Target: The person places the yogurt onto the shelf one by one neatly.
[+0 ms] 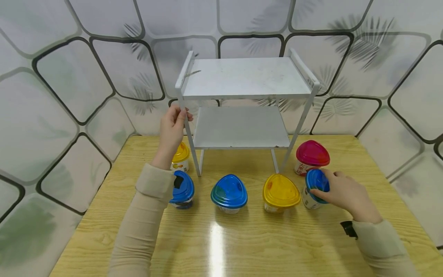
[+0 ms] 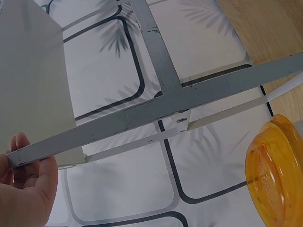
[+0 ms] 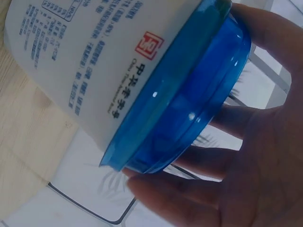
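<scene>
My left hand [image 1: 171, 129] pinches the front left leg [image 1: 192, 148] of a white two-tier shelf rack [image 1: 245, 77], just below its upper board. In the left wrist view the thumb and fingers of that hand [image 2: 31, 189] close round the bar [image 2: 118, 120]. Over at the right, my right hand [image 1: 349, 194] grips the blue lid of a tub [image 1: 310, 201] from above, thumb on the near side. The right wrist view shows the printed white wall of this tub [image 3: 90, 61], which looks slightly tilted; whether it touches the table I cannot tell.
Along the wooden table [image 1: 242, 238] stand a blue-lidded tub [image 1: 182, 188], another blue-lidded tub [image 1: 229, 192] and a yellow-lidded tub [image 1: 281, 190]. Behind them are a yellow-lidded tub [image 1: 180, 154], partly behind the left arm, and a red-lidded tub [image 1: 311, 154]. Patterned walls enclose the table.
</scene>
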Available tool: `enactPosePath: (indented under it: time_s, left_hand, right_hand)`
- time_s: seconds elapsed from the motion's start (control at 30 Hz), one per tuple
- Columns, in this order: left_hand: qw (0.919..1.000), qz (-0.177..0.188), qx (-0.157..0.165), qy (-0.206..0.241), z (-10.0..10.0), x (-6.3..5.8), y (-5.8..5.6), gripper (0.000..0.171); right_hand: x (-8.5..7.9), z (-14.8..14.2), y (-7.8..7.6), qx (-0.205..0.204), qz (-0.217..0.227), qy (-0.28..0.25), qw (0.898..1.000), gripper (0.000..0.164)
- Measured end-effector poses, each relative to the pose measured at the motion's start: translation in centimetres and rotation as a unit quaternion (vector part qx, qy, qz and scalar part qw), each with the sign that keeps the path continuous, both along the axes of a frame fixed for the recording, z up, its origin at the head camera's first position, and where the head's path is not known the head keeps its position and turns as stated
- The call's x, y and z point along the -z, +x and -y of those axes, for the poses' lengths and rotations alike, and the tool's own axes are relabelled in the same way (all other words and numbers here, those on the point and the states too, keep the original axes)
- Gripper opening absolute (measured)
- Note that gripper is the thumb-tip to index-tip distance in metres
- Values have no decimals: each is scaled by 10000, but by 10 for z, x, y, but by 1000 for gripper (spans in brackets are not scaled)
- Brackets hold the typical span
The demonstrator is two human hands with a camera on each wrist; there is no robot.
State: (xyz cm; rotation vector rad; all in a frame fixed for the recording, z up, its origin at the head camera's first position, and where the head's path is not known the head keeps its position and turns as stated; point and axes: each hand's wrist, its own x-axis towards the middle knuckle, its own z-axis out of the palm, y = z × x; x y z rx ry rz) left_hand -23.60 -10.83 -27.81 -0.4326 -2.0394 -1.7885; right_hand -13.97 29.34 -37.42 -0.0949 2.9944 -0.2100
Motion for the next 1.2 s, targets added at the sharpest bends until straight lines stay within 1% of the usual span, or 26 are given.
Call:
enactPosePath:
  time_s: [0.17,0.53,0.83,1.0,1.03,1.2]
  left_hand:
    - [10000,-39,9,58,1,1,-1,20]
    - [10000,-14,-31,-19,0,0,-1,20]
    - [10000,-5,-91,-38,-2,-2,1,20]
    - [9999,-17,-104,-53,-1,0,0,20]
    - [9999,-32,-110,-71,-1,0,0,20]
    - [9999,-88,-58,33,4,11,-13,20]
  right_hand:
    - [-2,-3,-4,-233,62,-58,9997,88]
    - [-2,-10,-13,-701,108,-443,9965,78]
    - [-4,-15,-19,-1131,265,-852,9896,75]
    - [-5,-17,-22,-1319,390,-1012,9853,74]
    - [-5,-17,-22,-1351,428,-1047,9844,75]
    - [-6,-18,-25,-1509,538,-1178,9800,76]
